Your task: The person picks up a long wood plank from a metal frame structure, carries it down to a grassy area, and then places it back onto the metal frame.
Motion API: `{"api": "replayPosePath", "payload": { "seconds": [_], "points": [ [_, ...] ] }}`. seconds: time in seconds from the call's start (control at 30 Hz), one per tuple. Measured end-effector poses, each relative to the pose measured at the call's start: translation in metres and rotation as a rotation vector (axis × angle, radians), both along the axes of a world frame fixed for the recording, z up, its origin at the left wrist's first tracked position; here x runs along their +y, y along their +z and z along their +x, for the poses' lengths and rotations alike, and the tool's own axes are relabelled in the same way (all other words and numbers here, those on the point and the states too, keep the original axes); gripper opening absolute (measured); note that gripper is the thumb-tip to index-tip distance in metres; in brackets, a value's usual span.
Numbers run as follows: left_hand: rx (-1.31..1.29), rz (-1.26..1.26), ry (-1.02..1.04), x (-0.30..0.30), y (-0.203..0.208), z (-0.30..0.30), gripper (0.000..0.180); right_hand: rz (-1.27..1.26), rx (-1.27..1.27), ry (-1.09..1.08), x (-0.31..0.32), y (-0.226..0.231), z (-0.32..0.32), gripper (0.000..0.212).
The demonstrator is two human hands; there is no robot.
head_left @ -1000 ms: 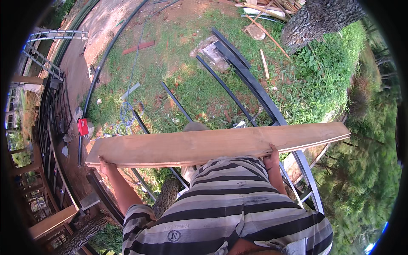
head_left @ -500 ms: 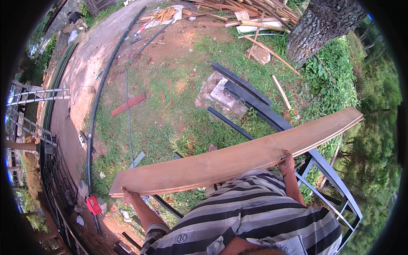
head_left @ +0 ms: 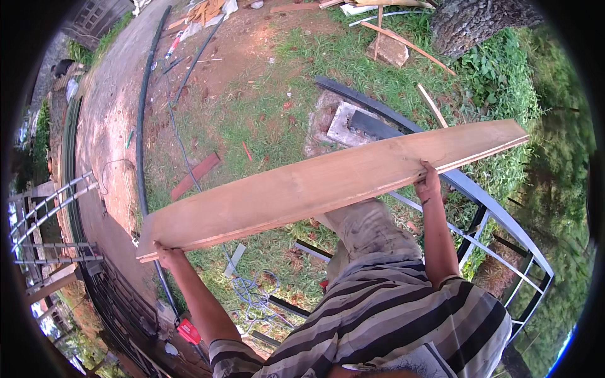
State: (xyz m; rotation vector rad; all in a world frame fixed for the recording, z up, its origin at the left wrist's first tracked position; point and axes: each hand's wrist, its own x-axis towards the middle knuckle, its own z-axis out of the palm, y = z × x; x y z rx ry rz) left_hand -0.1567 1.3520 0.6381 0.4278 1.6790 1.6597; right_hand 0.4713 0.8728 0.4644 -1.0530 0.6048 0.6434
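A long, wide wooden board (head_left: 328, 183) spans the space in front of me, held off the ground, its right end farther away than its left. Along its near edge runs a thin line, as if two boards lie one on the other. My left hand (head_left: 169, 253) grips that edge close to the left end, fingers beneath and thumb on top. Farther right, my right hand (head_left: 430, 179) is closed on the same edge, thumb over the upper face. Both arms reach forward. Under the board's right part lies a dark metal frame (head_left: 498, 217), partly hidden.
Grass surrounds a concrete block (head_left: 340, 129). Tangled cable (head_left: 255, 296) and a red box (head_left: 188, 331) lie near my left side. A long black pipe (head_left: 142, 120) runs along the left. A stone (head_left: 389, 50) and tree trunk (head_left: 476, 25) stand at the far right.
The board has moved forward and slightly left in view, with both hands still on it. My arms are more stretched out, and one trouser leg now shows below the board.
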Motion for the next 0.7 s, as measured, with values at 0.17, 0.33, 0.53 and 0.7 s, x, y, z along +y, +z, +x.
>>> {"api": "replayPosePath", "payload": {
  "seconds": [0.17, 0.33, 0.53, 0.7],
  "points": [
    [0.008, 0.132, -0.111, 0.200, 0.016, 0.061, 0.037, 0.004, 0.108, -0.137, 0.136, -0.031, 0.043, 0.039],
    [0.106, -0.032, -0.156, 0.339, -0.042, 0.212, 0.037, -0.016, 0.132, -0.188, 0.210, -0.088, 0.100, 0.045],
    [0.007, -0.263, -0.741, 0.582, -0.049, 0.301, 0.039, -0.194, 0.336, -0.213, 0.358, -0.153, 0.174, 0.048],
    [0.021, -0.414, -0.788, 0.656, -0.141, 0.534, 0.040, -0.353, 0.394, -0.308, 0.353, -0.188, 0.268, 0.047]
  ]
}}
